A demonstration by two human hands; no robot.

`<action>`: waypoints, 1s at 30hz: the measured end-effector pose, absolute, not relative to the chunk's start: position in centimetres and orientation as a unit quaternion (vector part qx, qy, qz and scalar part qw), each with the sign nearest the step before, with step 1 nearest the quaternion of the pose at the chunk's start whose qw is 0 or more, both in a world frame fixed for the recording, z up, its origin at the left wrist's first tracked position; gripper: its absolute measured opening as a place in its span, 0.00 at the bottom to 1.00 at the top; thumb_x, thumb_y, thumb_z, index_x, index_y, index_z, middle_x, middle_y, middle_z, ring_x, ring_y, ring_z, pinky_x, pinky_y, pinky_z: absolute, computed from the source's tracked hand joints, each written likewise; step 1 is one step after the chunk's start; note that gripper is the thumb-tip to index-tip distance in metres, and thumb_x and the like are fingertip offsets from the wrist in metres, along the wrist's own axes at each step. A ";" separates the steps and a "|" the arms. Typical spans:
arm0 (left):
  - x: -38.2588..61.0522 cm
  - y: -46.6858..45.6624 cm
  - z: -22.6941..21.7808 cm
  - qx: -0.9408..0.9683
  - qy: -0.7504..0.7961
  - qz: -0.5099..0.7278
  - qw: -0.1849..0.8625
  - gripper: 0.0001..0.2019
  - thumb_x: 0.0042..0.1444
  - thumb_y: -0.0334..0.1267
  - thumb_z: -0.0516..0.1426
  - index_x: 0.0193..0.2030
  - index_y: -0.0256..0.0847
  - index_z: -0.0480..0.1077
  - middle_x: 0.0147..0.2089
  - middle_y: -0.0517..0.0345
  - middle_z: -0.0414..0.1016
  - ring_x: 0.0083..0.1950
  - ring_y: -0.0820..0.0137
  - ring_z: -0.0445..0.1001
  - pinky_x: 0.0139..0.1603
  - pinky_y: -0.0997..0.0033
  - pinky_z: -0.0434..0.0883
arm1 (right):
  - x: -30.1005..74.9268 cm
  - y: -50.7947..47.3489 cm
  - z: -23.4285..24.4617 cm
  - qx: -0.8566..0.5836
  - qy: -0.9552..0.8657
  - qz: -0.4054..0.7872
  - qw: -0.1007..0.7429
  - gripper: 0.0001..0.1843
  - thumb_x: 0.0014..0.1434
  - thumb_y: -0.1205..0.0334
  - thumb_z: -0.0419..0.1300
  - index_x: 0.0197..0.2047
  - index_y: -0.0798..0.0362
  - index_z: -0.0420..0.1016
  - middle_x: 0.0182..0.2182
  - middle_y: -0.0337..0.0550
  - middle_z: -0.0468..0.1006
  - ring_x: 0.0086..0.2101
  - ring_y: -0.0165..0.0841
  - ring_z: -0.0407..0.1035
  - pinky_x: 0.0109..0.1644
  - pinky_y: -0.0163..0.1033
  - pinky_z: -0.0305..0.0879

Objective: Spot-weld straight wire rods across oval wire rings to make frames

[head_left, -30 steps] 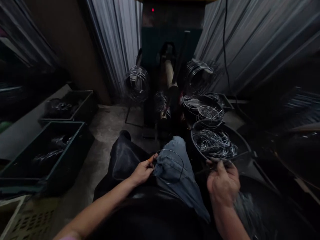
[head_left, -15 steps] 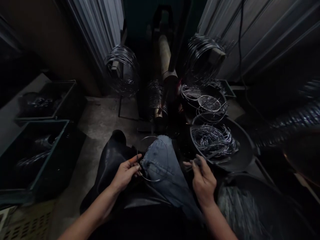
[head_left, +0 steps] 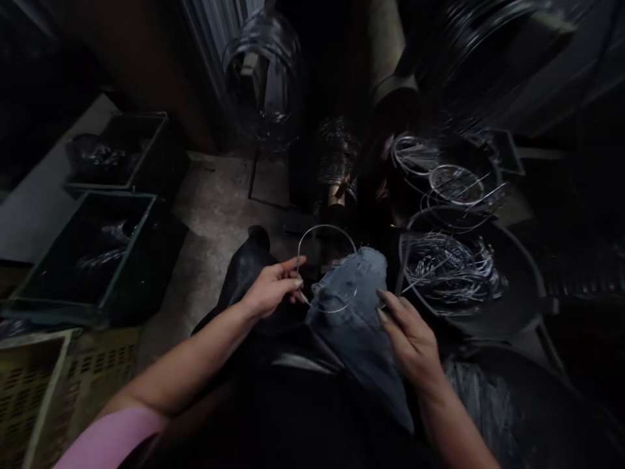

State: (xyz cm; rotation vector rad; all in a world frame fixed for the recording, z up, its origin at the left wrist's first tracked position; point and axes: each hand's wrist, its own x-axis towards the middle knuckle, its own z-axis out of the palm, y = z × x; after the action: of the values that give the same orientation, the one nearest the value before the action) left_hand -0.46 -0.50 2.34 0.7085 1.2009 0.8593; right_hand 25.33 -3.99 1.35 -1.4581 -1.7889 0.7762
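A thin wire ring (head_left: 326, 226) stands upright over my lap, pinched at its left side by my left hand (head_left: 276, 286). The thumb and fingertips close on the wire, and the ring's lower edge crosses in front of a blue denim cloth (head_left: 361, 339) over my leg. My right hand (head_left: 410, 335) is to the right of the cloth, fingers and thumb pressed together. Something thin may be between those fingertips, too dark to make out. Beyond that hand sits a round basin (head_left: 530, 277) holding a tangle of wire rings (head_left: 449, 270).
Behind the basin is another container with loose wire hoops (head_left: 456, 184). Wire coils (head_left: 336, 156) hang on a bar ahead, with another coil (head_left: 263, 71) to the left. Green-rimmed bins (head_left: 129, 257) and a yellow crate (head_left: 105, 365) stand at left. Greyish strands (head_left: 481, 404) lie lower right.
The view has tilted down and shifted left. My left hand keeps the ring, raised slightly relative to the cloth. My right hand has turned, and the dark thing at its fingertips is less visible.
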 end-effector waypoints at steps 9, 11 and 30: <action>0.2 -0.5 3.9 0.302 0.474 0.403 0.722 0.25 0.46 0.27 0.57 0.54 0.35 0.65 0.27 0.62 0.68 0.22 0.77 0.71 0.21 0.79 0.62 | 18.1 -2.2 5.4 -0.387 -0.899 0.169 0.116 0.25 0.55 0.63 0.53 0.56 0.59 0.60 0.40 0.52 0.70 0.40 0.40 0.64 0.43 0.46 0.60; 0.0 -0.8 4.4 0.297 0.467 0.403 0.729 0.24 0.46 0.28 0.57 0.54 0.36 0.66 0.28 0.60 0.71 0.22 0.77 0.70 0.22 0.79 0.63 | 17.3 -2.1 5.6 -0.399 -0.891 0.191 0.102 0.25 0.56 0.63 0.52 0.57 0.58 0.58 0.41 0.52 0.69 0.40 0.39 0.65 0.42 0.44 0.61; 0.4 0.3 5.6 0.249 0.416 0.435 0.759 0.23 0.45 0.29 0.59 0.51 0.37 0.69 0.29 0.59 0.73 0.21 0.77 0.69 0.23 0.78 0.63 | 16.2 -0.9 7.5 -0.448 -0.869 0.209 0.040 0.25 0.55 0.68 0.49 0.57 0.54 0.57 0.43 0.48 0.67 0.34 0.34 0.68 0.35 0.36 0.64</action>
State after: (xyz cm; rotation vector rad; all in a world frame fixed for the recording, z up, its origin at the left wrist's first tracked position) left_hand 0.42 0.26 5.62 0.5421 0.9053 0.9465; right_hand 16.24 -0.89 7.50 -1.3719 -2.6622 0.6397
